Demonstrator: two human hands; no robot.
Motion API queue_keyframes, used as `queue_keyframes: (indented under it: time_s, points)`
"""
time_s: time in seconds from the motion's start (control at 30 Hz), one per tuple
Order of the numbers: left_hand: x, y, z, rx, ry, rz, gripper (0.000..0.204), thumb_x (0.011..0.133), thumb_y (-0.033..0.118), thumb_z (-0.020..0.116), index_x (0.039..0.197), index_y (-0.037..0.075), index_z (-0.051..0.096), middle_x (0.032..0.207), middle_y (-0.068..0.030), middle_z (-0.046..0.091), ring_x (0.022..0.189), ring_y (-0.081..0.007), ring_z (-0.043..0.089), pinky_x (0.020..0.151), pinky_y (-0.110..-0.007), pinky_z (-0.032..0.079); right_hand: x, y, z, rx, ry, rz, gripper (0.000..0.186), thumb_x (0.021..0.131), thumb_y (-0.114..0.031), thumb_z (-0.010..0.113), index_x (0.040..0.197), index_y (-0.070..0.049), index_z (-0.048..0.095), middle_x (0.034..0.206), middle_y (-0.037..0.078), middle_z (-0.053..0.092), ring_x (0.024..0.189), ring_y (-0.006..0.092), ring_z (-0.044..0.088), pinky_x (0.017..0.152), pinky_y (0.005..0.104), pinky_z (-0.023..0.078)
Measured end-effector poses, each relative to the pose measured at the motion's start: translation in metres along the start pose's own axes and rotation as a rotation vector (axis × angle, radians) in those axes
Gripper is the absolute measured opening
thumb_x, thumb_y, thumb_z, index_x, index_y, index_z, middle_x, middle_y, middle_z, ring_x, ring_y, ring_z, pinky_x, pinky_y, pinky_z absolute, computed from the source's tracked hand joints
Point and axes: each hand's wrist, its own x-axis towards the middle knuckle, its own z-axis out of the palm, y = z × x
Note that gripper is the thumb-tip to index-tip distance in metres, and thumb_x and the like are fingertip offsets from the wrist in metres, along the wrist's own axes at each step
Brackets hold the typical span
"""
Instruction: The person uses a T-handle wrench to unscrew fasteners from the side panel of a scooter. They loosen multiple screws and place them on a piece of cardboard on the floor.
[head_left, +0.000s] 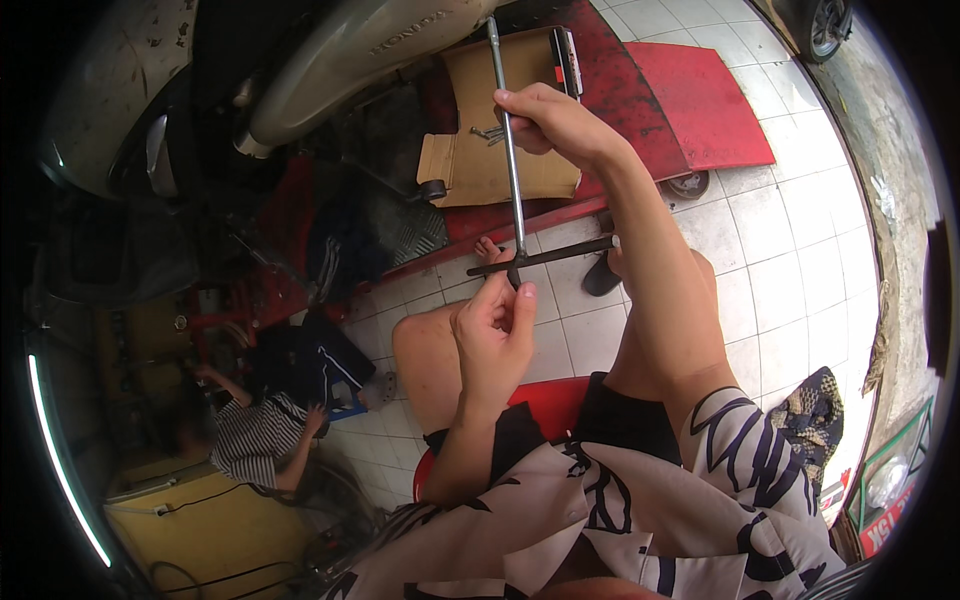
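A long T-handle socket wrench (512, 180) with a silver shaft and a dark crossbar stands out from the underside of a silver motorbike body panel (345, 65). Its far end meets the bike near the panel's lower edge; what it fits on is too small to make out. My left hand (497, 335) is closed at the hub, where shaft and crossbar join. Farther up, the thumb and fingers of my right hand (555, 125) grip the shaft. Beneath that hand, several bolts (487, 133) lie on a sheet of cardboard (500, 90).
The cardboard rests on a red lift platform (610, 85) with a red ramp (700, 105) at its right. A small black cylindrical part (432, 189) lies by the cardboard's near corner. At the left, another person (262, 440) in a striped shirt sits working. White floor tiles (760, 220) extend rightward.
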Motion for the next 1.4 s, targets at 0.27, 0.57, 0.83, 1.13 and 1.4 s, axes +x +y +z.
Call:
queue_keyframes:
  time_s: [0.27,0.57,0.83,1.13,1.4]
  points:
    - [-0.005,0.025,0.008,-0.169,0.159,0.192,0.055,0.090,-0.003,0.051,0.140,-0.014,0.030,0.069,0.0005,0.048,0.063,-0.0026,0.047,0.077,-0.018,0.045,0.000,-0.006,0.002,0.109,0.027,-0.004,0.043,0.098,-0.033,0.047,0.060,-0.014,0.039,0.054,-0.008,0.026,0.047,0.0060,0.019,0.045,0.0251,0.017]
    - [-0.003,0.035,0.022,-0.215,-0.090,0.300,0.079,0.089,0.005,0.056,0.147,-0.007,0.003,0.070,-0.0021,0.056,0.060,-0.0050,0.049,0.093,-0.027,0.040,-0.004,-0.009,0.000,0.029,0.080,0.003,0.046,0.100,-0.034,0.041,0.060,-0.013,0.038,0.054,-0.008,0.023,0.046,0.0058,0.019,0.044,0.0248,0.016]
    - [0.015,0.052,0.050,-0.084,-0.313,0.381,0.075,0.090,0.006,0.057,0.150,-0.003,0.013,0.067,-0.0043,0.059,0.059,-0.0087,0.054,0.062,-0.021,0.047,-0.006,-0.008,-0.003,-0.029,0.128,-0.030,0.048,0.101,-0.035,0.038,0.060,-0.011,0.043,0.051,-0.008,0.024,0.045,0.0060,0.019,0.043,0.0255,0.016]
    - [0.017,0.036,0.051,0.166,-0.424,0.157,0.051,0.094,0.011,0.057,0.139,-0.002,0.037,0.056,-0.0039,0.051,0.051,-0.0043,0.046,0.049,-0.020,0.036,-0.002,-0.001,0.003,-0.144,0.164,-0.006,0.049,0.101,-0.039,0.038,0.061,-0.011,0.044,0.052,-0.008,0.027,0.046,0.0048,0.022,0.044,0.0246,0.018]
    - [0.013,0.014,0.053,-0.101,-0.435,-0.071,0.060,0.098,0.018,0.052,0.148,0.003,0.024,0.060,-0.0052,0.055,0.048,-0.0078,0.048,0.047,-0.022,0.038,0.001,-0.003,0.005,-0.121,0.197,0.023,0.050,0.101,-0.036,0.038,0.062,-0.007,0.051,0.051,-0.005,0.035,0.045,0.0066,0.028,0.044,0.0255,0.023]
